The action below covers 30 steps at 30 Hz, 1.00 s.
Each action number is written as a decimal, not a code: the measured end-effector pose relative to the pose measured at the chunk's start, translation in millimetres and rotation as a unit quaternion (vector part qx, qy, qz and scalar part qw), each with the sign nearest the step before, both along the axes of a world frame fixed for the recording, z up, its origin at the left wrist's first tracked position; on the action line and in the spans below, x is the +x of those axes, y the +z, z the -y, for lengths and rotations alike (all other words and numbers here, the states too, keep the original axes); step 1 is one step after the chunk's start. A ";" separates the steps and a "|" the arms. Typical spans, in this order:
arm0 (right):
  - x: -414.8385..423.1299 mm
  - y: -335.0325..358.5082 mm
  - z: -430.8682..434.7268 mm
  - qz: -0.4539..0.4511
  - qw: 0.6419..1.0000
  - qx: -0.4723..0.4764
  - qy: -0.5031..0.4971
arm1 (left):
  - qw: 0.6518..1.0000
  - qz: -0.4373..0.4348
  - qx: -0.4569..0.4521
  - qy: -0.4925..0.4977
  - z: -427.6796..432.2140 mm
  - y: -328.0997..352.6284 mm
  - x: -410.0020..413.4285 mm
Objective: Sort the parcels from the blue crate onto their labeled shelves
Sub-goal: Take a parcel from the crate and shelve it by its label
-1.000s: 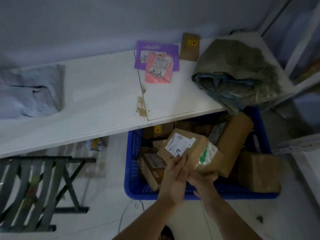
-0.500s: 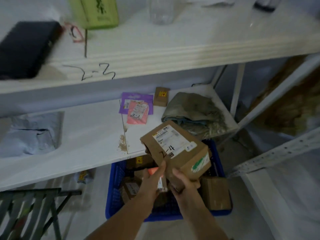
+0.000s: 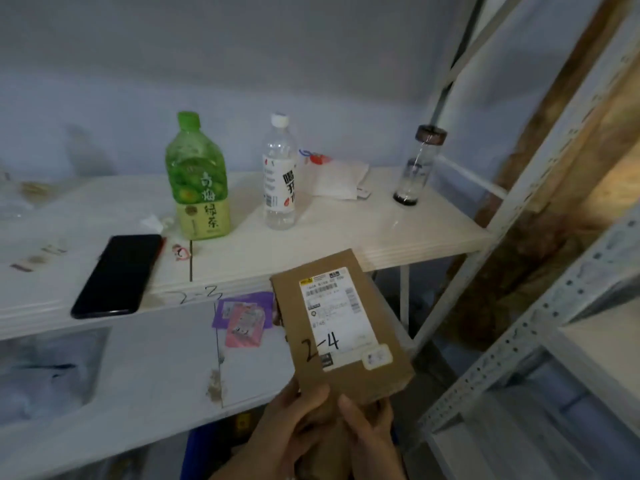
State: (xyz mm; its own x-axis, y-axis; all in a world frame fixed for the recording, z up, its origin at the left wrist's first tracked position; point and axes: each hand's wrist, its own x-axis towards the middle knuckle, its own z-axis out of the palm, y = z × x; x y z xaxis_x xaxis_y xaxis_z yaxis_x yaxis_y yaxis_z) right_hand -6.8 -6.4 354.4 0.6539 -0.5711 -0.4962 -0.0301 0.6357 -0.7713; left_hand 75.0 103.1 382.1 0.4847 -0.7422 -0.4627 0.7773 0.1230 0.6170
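Left hand [image 3: 291, 436] and right hand [image 3: 372, 439] grip box [image 3: 341, 337] marked 2-4; shelf [image 3: 242, 271] at 10 o'clock reads 2-3, so find shelf 2-4 next.

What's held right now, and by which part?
The left hand and right hand grip the brown cardboard parcel marked 2-4 by its near, lower end, thumbs on its labelled face.
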 end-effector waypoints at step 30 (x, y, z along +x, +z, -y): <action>-296.6 580.3 -101.1 -0.120 0.540 -0.797 -0.242 | 0.548 0.805 -0.211 0.081 -55.9 550.9 -188.1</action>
State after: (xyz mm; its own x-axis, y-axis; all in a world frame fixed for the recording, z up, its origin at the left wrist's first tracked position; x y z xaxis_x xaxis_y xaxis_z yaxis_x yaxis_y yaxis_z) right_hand -303.5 94.7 934.7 0.2620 -0.4727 0.8414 -0.3799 -0.8520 -0.3603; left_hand -113.1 158.9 933.0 0.0889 -0.5052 0.8584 -0.7760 0.5052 0.3777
